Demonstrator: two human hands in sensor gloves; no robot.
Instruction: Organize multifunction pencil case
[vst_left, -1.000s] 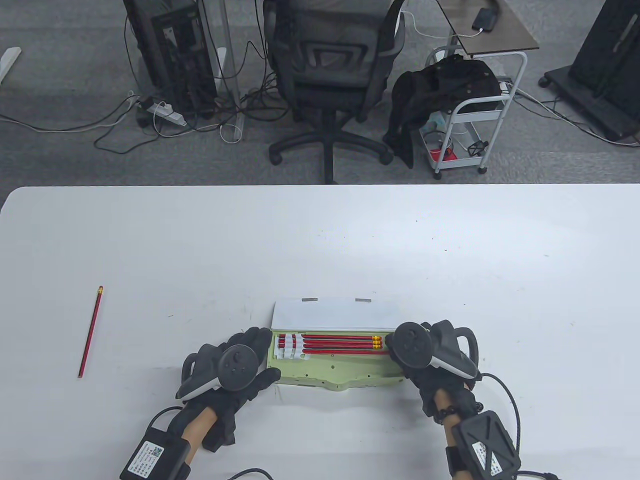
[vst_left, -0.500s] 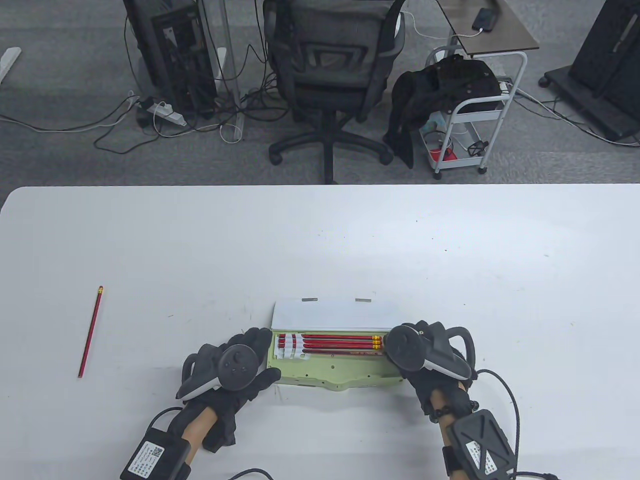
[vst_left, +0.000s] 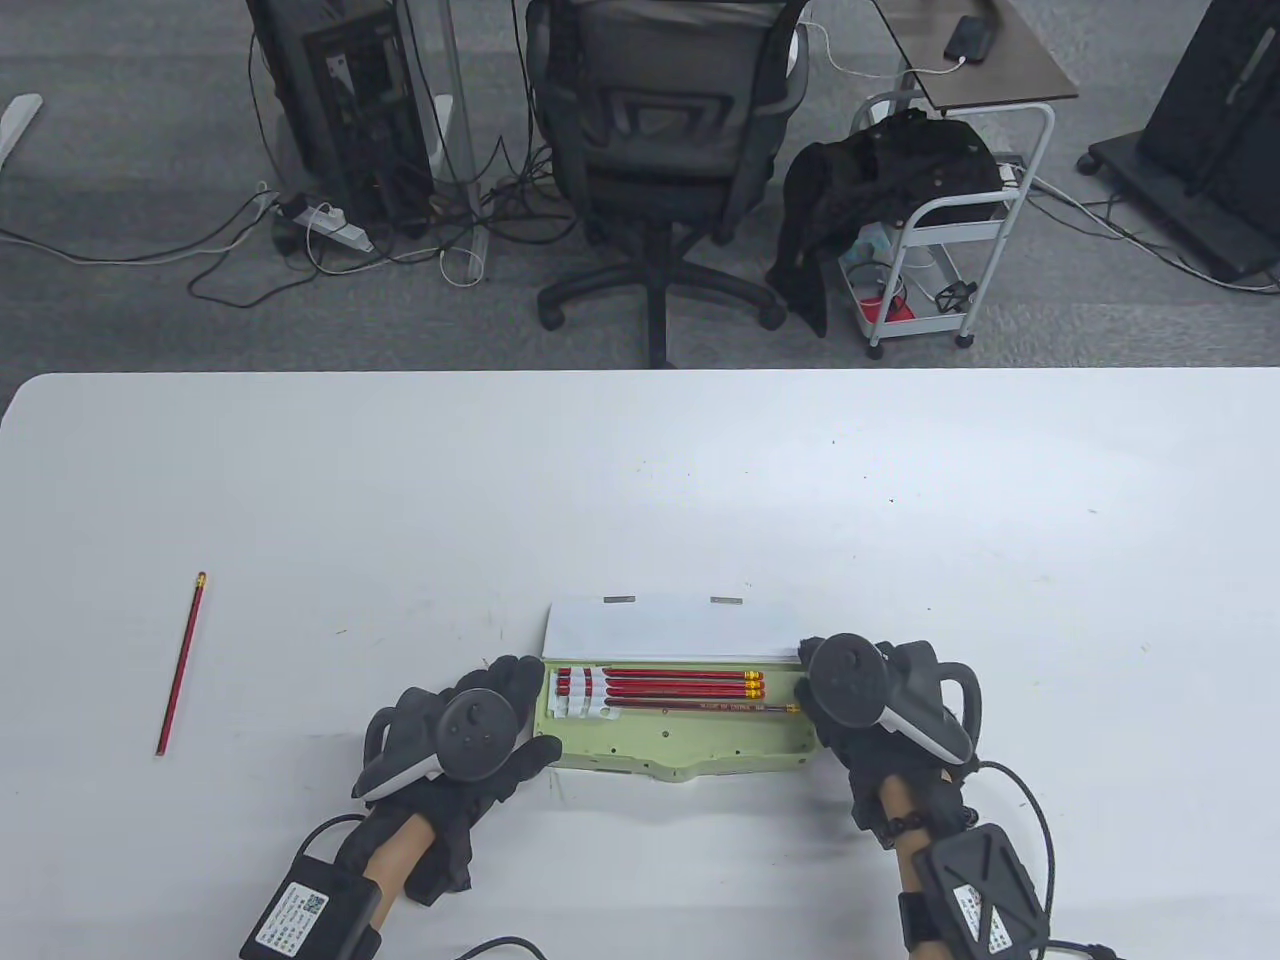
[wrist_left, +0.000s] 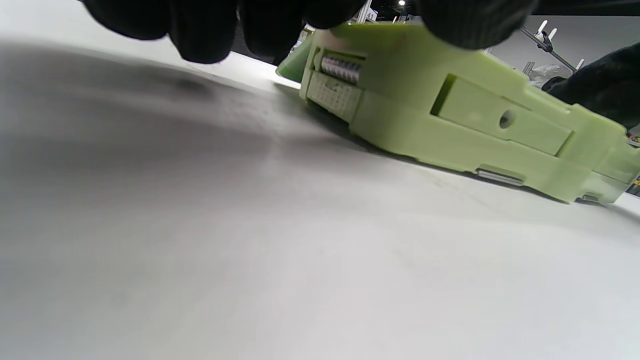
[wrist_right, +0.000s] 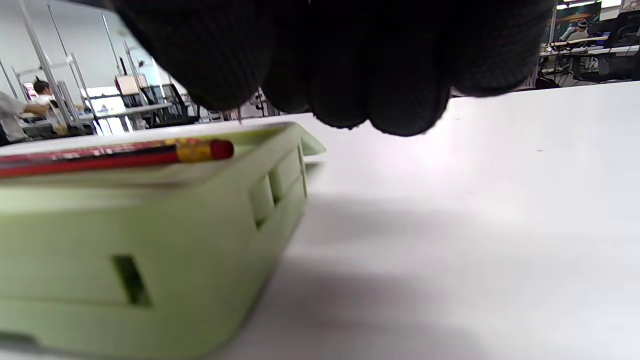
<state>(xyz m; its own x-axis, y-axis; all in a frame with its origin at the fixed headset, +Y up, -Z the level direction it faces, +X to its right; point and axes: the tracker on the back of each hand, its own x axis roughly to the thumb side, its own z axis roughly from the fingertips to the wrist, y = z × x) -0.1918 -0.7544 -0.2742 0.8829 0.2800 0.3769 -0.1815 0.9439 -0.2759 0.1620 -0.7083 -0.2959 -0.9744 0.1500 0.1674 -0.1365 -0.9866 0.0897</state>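
A light green pencil case (vst_left: 680, 748) lies open near the table's front edge, its white lid (vst_left: 670, 628) folded back. Several red pencils (vst_left: 680, 684) lie side by side in it, under white clips at their left ends. The nearest pencil (vst_left: 700, 707) reaches furthest right; its eraser end (wrist_right: 220, 149) rests at the case's (wrist_right: 150, 240) right rim. My left hand (vst_left: 530, 712) grips the case's (wrist_left: 450, 115) left end, thumb on the front corner. My right hand (vst_left: 815, 700) hovers at the right end, its curled fingers (wrist_right: 350, 65) above the rim, holding nothing.
One more red pencil (vst_left: 180, 665) lies alone far to the left on the white table (vst_left: 900, 500). Beyond the table's far edge stand an office chair (vst_left: 660, 150) and a small white cart (vst_left: 950, 220).
My right hand has drawn back to the right, off the pencils, uncovering the eraser end of the nearest pencil. The left hand and the case have stayed put.
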